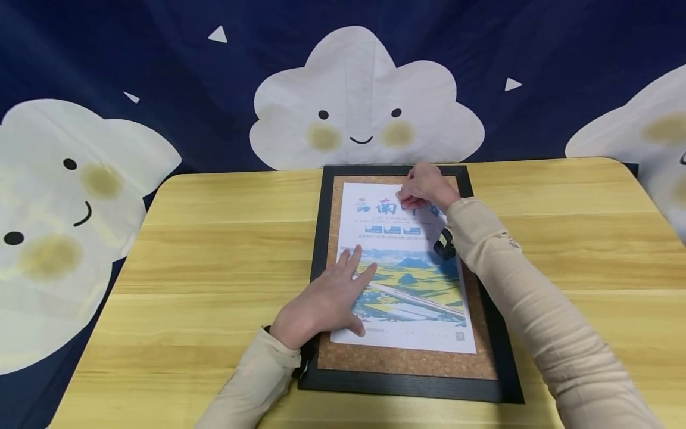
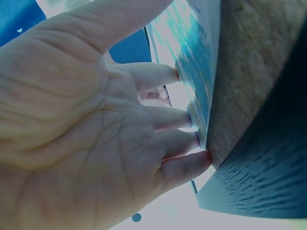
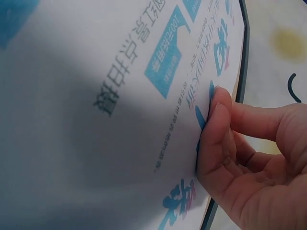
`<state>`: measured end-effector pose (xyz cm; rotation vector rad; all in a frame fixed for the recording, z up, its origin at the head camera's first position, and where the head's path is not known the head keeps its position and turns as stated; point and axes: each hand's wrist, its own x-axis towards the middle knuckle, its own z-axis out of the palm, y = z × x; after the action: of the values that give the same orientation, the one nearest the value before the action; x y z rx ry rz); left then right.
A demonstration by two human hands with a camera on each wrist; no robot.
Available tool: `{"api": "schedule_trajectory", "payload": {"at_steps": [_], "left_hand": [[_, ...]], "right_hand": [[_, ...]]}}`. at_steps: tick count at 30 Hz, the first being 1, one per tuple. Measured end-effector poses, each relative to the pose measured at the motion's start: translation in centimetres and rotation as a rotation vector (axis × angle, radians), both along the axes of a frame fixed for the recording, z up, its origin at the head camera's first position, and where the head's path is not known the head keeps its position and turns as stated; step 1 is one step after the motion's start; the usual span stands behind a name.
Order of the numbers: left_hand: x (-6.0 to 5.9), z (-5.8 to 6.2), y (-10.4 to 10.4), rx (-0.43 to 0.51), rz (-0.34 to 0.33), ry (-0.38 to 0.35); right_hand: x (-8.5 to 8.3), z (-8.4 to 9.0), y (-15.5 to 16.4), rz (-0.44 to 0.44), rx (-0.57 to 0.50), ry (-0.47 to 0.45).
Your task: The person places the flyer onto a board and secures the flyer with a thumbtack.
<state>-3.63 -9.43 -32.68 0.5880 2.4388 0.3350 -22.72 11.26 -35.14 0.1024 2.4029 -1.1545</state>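
Observation:
A printed poster [image 1: 412, 286] lies on a cork board [image 1: 396, 360] with a black frame [image 1: 320, 238], on a wooden table [image 1: 214, 238]. My left hand [image 1: 327, 301] lies flat with straight fingers on the poster's lower left part. In the left wrist view my left hand [image 2: 96, 134] has its fingertips on the poster [image 2: 192, 57] beside the cork [image 2: 254, 62]. My right hand [image 1: 423, 187] is at the poster's top, fingers curled. In the right wrist view my right hand [image 3: 249, 158] presses thumb and forefinger, held together, against the poster [image 3: 96, 96]. Whether anything sits between those tips is hidden.
A dark blue cloth with white smiling clouds [image 1: 364, 101] hangs behind the table. Bare wood lies to the left [image 1: 214, 268] and right [image 1: 579, 226] of the board. A black strap [image 1: 443, 245] sits on my right wrist.

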Motion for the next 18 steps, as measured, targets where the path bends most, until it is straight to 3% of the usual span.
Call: {"api": "schedule_trajectory", "payload": {"at_steps": [8,13,18], "left_hand": [[-0.1,0.4,-0.1,-0.011,0.0,-0.007],[-0.2,0.4,0.0,-0.007,0.005,-0.015],[-0.2,0.2,0.0,-0.004,0.006,-0.025]], "right_hand": [[-0.1,0.2,0.3,0.038,0.053,0.013],[0.3,0.1,0.9,0.007,0.022,-0.004],[0.9,-0.4,1.0,0.023,0.045,0.058]]}}
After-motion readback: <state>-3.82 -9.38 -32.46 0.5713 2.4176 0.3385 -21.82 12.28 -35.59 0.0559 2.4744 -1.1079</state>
